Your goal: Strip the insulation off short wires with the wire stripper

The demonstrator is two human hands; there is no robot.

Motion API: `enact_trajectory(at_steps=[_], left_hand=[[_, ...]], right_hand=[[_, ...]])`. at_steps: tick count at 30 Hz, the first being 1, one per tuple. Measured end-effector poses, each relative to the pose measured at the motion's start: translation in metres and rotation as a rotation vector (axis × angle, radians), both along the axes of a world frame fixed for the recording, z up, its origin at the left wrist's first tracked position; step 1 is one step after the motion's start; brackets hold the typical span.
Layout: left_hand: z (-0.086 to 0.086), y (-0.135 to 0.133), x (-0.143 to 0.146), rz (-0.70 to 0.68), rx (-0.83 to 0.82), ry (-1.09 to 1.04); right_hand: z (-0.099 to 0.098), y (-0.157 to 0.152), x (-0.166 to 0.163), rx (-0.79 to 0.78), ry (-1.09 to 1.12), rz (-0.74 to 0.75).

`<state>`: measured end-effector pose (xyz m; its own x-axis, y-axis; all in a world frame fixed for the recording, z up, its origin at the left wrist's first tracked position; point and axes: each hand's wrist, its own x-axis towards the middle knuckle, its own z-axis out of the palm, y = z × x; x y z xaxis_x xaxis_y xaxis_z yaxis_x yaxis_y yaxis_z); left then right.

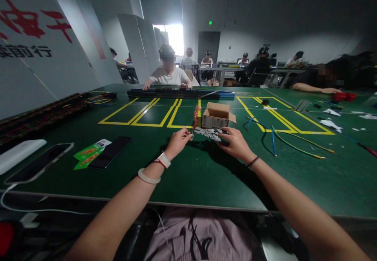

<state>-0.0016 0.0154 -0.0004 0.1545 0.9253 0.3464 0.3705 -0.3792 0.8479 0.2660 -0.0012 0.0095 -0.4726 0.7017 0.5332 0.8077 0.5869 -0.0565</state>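
Note:
My left hand (178, 141) is closed in a pinch on a thin copper-coloured wire, whose small curl shows at the fingertips. In my right hand (234, 141) is a pair of wire strippers (207, 133) with flat, perforated metal jaws and dark handles. The jaw tips point left and lie close to the pinching fingers; whether they touch the wire I cannot tell. Just beyond them is a bunch of reddish copper strands (196, 116). An open cardboard box (216, 115) stands on the green table (188, 174) behind the strippers.
Blue and green-yellow cables (297, 141) lie to the right. On the left are a dark phone (109, 153), green packets (90, 153), another phone (39, 162) and a white power bank (20, 155). Across the table sits a person (169, 72) behind long dark strips (179, 94).

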Motion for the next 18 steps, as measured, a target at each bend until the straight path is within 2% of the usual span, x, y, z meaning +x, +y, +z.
enact_trajectory(at_steps=[3, 7, 10, 14, 18], left_hand=[[0.000, 0.000, -0.001, -0.017, -0.016, 0.010], [-0.001, 0.000, -0.002, -0.026, -0.026, -0.001], [0.001, 0.000, -0.003, -0.038, -0.011, -0.005], [0.003, 0.000, -0.004, -0.041, 0.036, -0.031], [0.004, 0.000, -0.004, -0.045, 0.063, -0.081]], right_hand=[[0.000, -0.001, -0.002, -0.044, 0.053, 0.016], [0.001, -0.001, -0.003, -0.251, 0.265, 0.065], [0.001, 0.000, -0.004, -0.461, 0.447, 0.049], [0.003, -0.003, -0.008, -0.818, 0.756, 0.162], [0.006, -0.009, -0.012, -1.127, 0.962, 0.222]])
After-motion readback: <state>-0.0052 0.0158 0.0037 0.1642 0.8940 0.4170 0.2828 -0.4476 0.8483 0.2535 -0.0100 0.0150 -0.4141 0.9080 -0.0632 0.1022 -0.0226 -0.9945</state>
